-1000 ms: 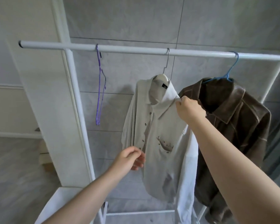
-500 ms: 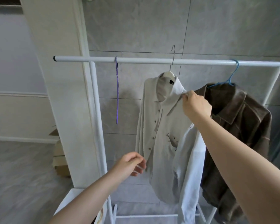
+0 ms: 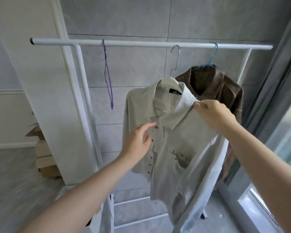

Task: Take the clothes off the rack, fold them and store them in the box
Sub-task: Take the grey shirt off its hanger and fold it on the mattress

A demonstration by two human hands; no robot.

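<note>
Toward the right end of the rack's rail (image 3: 141, 44), the pale shirt (image 3: 180, 145) hangs on its hanger (image 3: 170, 80), its collar pinched and drawn outward by the right hand (image 3: 213, 113) (probably to unhook it) while the left hand (image 3: 138, 140), fingers spread and holding nothing, reaches for the placket to steady it.

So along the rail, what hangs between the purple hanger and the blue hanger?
In the head view, only the white shirt's metal hanger hook; the rail is bare otherwise.
</note>
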